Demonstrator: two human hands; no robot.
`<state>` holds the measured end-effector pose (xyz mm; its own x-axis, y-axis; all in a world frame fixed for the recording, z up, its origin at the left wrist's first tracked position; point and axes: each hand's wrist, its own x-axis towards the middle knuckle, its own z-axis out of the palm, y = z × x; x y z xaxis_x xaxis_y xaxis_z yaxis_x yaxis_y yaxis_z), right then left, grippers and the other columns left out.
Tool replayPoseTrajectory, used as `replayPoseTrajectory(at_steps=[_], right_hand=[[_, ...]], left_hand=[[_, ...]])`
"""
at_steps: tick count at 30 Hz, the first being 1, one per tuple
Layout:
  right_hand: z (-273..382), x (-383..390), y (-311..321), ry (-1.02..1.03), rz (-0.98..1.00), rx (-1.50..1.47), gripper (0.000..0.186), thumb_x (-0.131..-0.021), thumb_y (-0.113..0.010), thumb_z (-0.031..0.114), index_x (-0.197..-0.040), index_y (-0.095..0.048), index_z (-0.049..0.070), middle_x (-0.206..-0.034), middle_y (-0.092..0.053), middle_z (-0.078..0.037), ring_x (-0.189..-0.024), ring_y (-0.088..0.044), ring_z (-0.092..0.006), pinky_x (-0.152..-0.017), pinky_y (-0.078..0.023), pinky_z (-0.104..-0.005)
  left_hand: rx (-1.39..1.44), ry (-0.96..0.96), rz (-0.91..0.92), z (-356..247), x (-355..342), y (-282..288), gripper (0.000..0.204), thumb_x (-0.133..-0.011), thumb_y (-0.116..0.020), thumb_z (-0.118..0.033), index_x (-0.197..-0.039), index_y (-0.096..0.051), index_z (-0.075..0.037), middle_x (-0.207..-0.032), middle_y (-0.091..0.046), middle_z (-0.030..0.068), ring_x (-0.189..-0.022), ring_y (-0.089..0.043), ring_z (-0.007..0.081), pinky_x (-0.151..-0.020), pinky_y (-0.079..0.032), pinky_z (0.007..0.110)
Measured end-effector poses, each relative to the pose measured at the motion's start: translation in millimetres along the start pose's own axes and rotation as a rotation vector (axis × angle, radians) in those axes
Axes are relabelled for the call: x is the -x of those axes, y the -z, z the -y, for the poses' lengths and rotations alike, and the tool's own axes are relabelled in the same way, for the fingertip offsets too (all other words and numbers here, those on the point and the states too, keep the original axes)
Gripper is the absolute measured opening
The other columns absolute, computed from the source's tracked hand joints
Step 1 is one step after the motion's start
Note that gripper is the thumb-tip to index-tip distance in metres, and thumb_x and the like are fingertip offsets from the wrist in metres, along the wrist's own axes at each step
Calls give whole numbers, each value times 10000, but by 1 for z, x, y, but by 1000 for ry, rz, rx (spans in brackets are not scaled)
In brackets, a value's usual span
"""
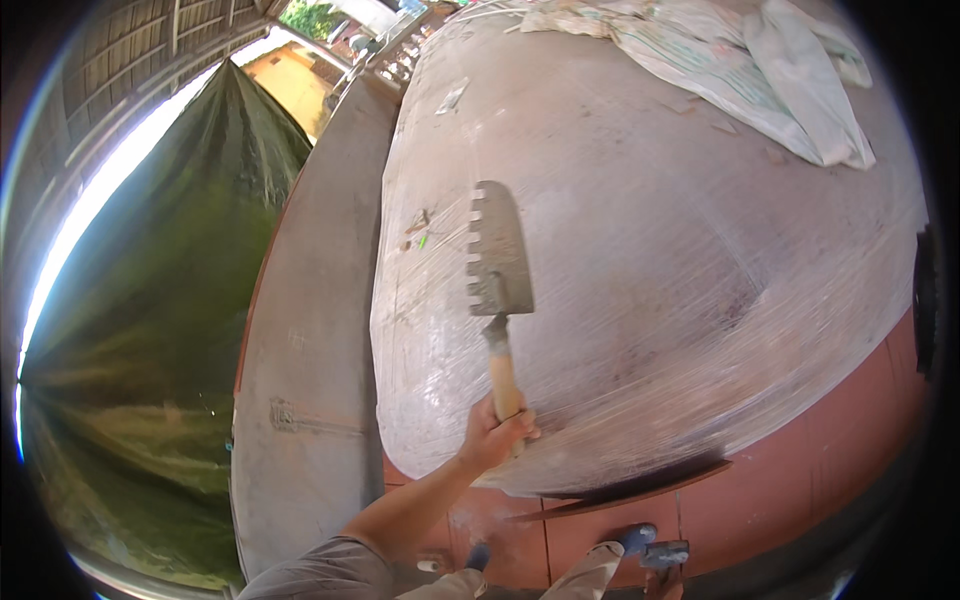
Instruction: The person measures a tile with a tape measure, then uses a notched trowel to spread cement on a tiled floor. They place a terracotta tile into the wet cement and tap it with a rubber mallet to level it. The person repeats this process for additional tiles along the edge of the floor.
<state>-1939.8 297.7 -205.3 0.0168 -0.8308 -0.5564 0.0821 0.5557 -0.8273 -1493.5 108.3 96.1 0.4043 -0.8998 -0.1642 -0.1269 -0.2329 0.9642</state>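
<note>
My left hand [497, 432] is wrapped round the wooden handle of a notched trowel [507, 245]. Its grey metal blade points away from me, with square teeth along the left edge, above a broad, pale, streaked surface [620, 260]. At the lower edge, my right hand [665, 584] is only partly visible. Its fingers close on a small dark grey block-like thing [666, 554], whose exact kind I cannot make out. That hand is low, beside my shoe [637, 538].
Red tiles [810, 440] run along the near side, with a dark curved strip [640, 488] by the surface's edge. Left are a grey ledge [300, 330] and a hanging green tarp [150, 330]. Crumpled white sheeting [790, 80] lies far right; small debris [418, 230] lies left of the blade.
</note>
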Motion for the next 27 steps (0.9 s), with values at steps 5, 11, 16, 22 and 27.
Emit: replayPoseTrajectory(at_steps=[5, 11, 16, 22, 27], right_hand=[[238, 55, -112, 139, 233, 293, 459, -765, -761, 16, -1186, -580, -6, -1174, -630, -100, -1058, -607, -191, -906, -483, -305], [328, 108, -232, 301, 468, 106, 536, -883, -726, 143, -1329, -482, -28, -1238, -614, -149, -1103, -625, -223, -863, -539, -356], [303, 238, -333, 504, 538, 161, 601, -922, -693, 188, -1408, -417, -31, -1334, -564, -178, -1237, -565, -298, -1025, -475, -429], [274, 341, -464, 597, 642, 344, 484, -889, -703, 131, -1306, -535, -49, -1272, -628, -190, -1173, -602, -277, -1049, -441, -436], [261, 356, -509, 629, 772, 617, 383, -819, -768, 125, -1161, -651, -3, -1121, -700, -130, -998, -672, -233, -903, -523, -365]], left_hand=[[-34, -89, 46, -11, 4, -4, 123, -905, -633, -128, -939, -549, -46, -735, -600, 35, -699, -632, 133, -614, -485, 311], [-81, -212, 272, -36, 137, 55, 290, -797, -680, -221, -998, -580, -38, -774, -661, 167, -723, -650, 370, -661, -499, 428], [24, -276, 308, -37, 245, 150, 385, -805, -673, -248, -1105, -585, -23, -874, -689, 191, -816, -674, 400, -726, -525, 453], [-182, -184, 492, -33, 300, 300, 496, -845, -656, -327, -1199, -568, 9, -1041, -675, 230, -944, -662, 398, -818, -518, 475], [-334, -136, 826, 1, 303, 394, 544, -852, -655, -414, -1199, -586, -1, -1081, -684, 192, -1051, -642, 374, -847, -525, 454]])
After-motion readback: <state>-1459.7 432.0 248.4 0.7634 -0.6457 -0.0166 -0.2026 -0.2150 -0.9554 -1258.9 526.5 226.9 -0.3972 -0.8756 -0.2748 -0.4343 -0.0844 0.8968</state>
